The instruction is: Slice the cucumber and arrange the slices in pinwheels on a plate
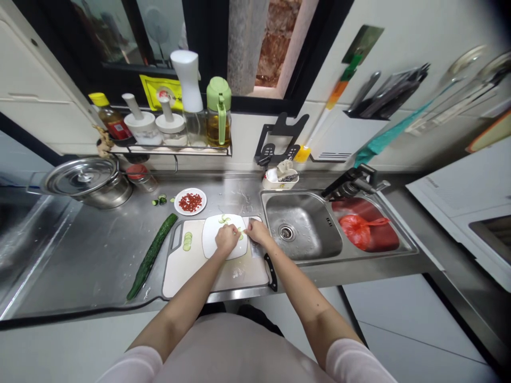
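My left hand [227,238] and right hand [257,232] are close together over the square plate [211,234], fingers curled; cannot tell whether they grip the cucumber slice [240,233] between them. Loose slices [224,218]: plate's far side. Slice stack [187,241]: left of plate. Knife [271,271]: right.

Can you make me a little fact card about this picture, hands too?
Left hand: over the square white plate
Right hand: near that plate's right edge
On that plate: pale green slices
Cutting board: under the plate, with more slices
Whole cucumber: left of the board
Round plate: red pieces
Knife: black handle, at board's right
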`<action>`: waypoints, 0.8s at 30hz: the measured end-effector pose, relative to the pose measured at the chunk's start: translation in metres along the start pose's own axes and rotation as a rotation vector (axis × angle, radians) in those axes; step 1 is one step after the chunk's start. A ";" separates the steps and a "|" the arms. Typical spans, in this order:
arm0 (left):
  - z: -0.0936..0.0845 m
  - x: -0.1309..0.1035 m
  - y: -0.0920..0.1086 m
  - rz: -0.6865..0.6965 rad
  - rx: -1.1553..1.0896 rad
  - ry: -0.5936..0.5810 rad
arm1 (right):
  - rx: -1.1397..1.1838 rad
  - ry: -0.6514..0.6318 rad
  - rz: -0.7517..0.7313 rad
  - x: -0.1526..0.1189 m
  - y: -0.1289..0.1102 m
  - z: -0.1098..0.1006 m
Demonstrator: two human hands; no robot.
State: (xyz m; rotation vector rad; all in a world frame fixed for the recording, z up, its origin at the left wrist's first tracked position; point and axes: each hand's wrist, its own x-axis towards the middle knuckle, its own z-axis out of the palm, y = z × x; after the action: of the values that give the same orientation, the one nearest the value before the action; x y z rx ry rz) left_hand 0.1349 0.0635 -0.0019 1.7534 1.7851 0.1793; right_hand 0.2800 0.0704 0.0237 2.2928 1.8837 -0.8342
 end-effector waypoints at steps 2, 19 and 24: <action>0.000 0.000 0.001 -0.005 -0.001 -0.003 | -0.006 0.001 0.001 0.001 0.000 0.001; -0.008 -0.010 -0.009 0.028 -0.233 0.141 | 0.476 0.283 -0.064 -0.013 0.030 0.032; -0.024 -0.030 -0.043 -0.033 -0.453 0.336 | 0.650 0.341 -0.089 -0.032 0.039 0.044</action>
State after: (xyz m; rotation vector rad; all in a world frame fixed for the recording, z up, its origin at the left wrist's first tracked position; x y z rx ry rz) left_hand 0.0833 0.0382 0.0054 1.4232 1.8165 0.8383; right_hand 0.2968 0.0158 -0.0110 2.8930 2.0888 -1.2982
